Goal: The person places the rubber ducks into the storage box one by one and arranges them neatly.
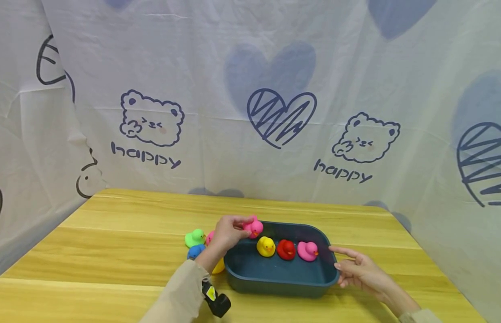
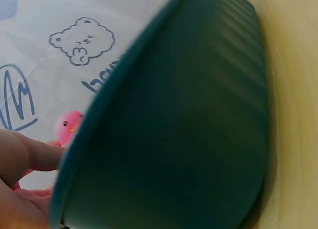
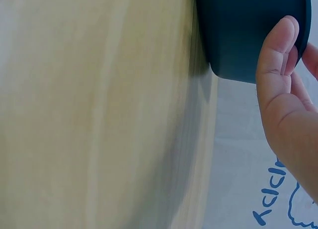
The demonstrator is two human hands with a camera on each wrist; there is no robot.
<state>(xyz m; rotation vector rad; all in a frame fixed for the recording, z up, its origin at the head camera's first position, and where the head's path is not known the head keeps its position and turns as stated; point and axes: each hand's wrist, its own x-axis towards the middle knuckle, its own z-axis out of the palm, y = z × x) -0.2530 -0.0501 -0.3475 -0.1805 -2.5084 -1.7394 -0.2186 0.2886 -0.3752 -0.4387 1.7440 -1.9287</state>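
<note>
My left hand (image 1: 228, 233) pinches a pink rubber duck (image 1: 255, 228) between thumb and fingers, over the back left corner of a dark teal plastic bin (image 1: 279, 287). In the left wrist view the bin's wall hides most of this duck (image 2: 67, 125). Inside the bin a yellow duck (image 1: 266, 246), a red duck (image 1: 286, 250) and another pink duck (image 1: 308, 251) sit in a row. At the bin's right end my right hand (image 1: 361, 271) touches the rim with an outstretched index finger. Its thumb (image 3: 283, 38) lies against the outer wall.
Left of the bin, partly behind my left forearm, are a green duck (image 1: 195, 238), a blue duck (image 1: 195, 251), a pink one (image 1: 210, 237) and something yellow (image 1: 219, 267). The wooden table (image 1: 125, 251) ends at a printed white cloth (image 1: 218, 148).
</note>
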